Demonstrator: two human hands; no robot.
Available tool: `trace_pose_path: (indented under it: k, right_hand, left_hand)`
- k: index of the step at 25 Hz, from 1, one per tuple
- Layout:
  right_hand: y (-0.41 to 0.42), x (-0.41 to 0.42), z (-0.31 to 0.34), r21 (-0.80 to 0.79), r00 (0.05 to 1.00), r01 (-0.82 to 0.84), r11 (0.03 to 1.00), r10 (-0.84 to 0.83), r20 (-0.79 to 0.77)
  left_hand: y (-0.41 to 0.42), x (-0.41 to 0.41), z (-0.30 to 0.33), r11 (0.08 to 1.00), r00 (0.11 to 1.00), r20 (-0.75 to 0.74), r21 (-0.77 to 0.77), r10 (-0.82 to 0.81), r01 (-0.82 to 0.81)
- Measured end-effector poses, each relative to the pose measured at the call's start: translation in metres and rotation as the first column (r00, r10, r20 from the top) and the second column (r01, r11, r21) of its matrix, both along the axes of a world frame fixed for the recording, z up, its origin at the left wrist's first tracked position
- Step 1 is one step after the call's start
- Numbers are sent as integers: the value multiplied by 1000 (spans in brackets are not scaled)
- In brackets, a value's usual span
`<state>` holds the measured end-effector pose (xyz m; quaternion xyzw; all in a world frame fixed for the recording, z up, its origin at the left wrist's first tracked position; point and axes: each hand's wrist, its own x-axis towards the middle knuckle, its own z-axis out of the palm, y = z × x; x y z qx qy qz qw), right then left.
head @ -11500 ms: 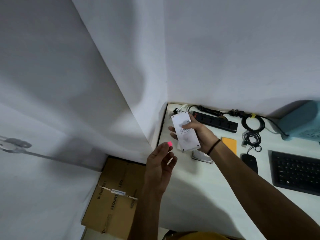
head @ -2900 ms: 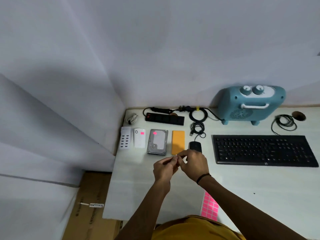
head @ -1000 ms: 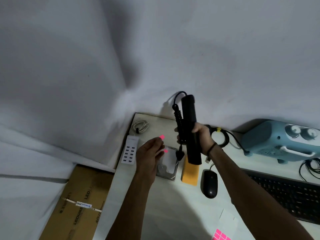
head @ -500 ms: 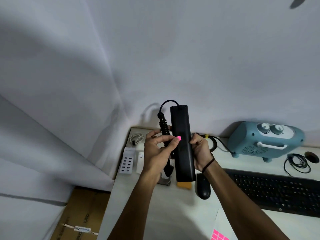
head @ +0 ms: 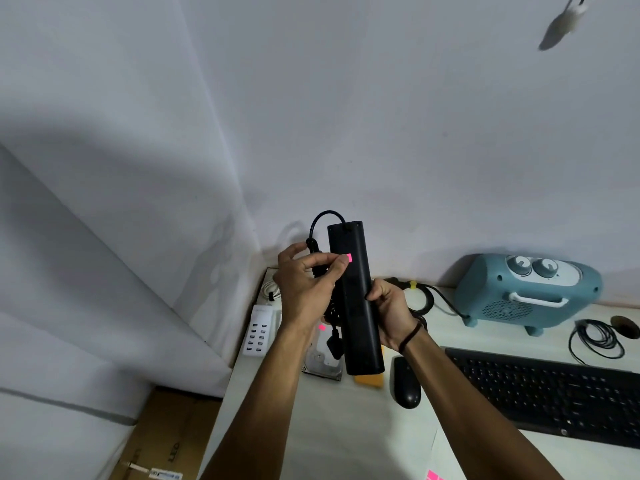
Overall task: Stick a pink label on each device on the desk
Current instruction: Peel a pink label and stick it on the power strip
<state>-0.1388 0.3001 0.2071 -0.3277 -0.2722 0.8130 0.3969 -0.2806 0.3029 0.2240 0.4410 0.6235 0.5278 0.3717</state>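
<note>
A: Pink label, small and square, where is it? But first tell me the big things.

B: The biggest is the white flat table in the corner of two white walls. On it, at the right, a long black keyboard lies near the front. Behind it a teal rounded plastic device with two knobs and a white handle stands against the wall.

A: And the power strip?

B: The long black plastic power strip is in the air above the left part of the table, nearly upright, with its back side to the camera. Its black cable makes a loop at the top and hangs down along the left side.

A: What do the hands do?

B: The right hand is closed around the lower right edge of the strip and holds it. The left hand is pinched, and the fingertips press the pink label on the upper part of the strip.

A: What lies under it?

B: A white multi-port USB charger lies at the left edge. Beside it is a silver hard drive that carries its own pink sticker. Then an orange flat pad, partly hidden, and a black computer mouse. A coiled black thin cable lies far right. A sheet of pink stickers shows at the bottom edge.
</note>
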Motion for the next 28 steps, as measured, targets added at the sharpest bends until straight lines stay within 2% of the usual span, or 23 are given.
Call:
trace_pose_path:
  k: [7,11,12,13,15,17,25,28]
  right_hand:
    - [7,-1,-17,84,987,-109,990,99,123]
    - [7,-6,-20,78,993,-109,991,105,61]
    - [7,-7,-21,76,993,-111,991,107,53]
    - [8,-7,-22,78,993,-109,991,105,60]
    - [6,-6,-21,76,991,-109,991,103,80]
    - [2,-8,-17,63,988,-102,993,94,121]
    - [9,-19,-15,197,901,37,980,-118,418]
    - [9,-16,-14,164,898,58,985,-123,422]
  left_hand:
    - [-2,10,1,989,989,-26,10,146,-145]
    - [0,7,1,971,967,-83,38,239,-236]
    - [0,5,-1,967,965,-60,25,256,-255]
    - [1,3,-3,970,970,16,-20,244,-244]
    - [-2,0,-6,990,963,233,-77,136,-121]
    - [-3,-2,-11,996,939,335,-56,81,-66]
    - [-11,3,-20,998,939,341,-40,53,-42]
    - [-9,4,-20,997,943,328,-69,56,-36]
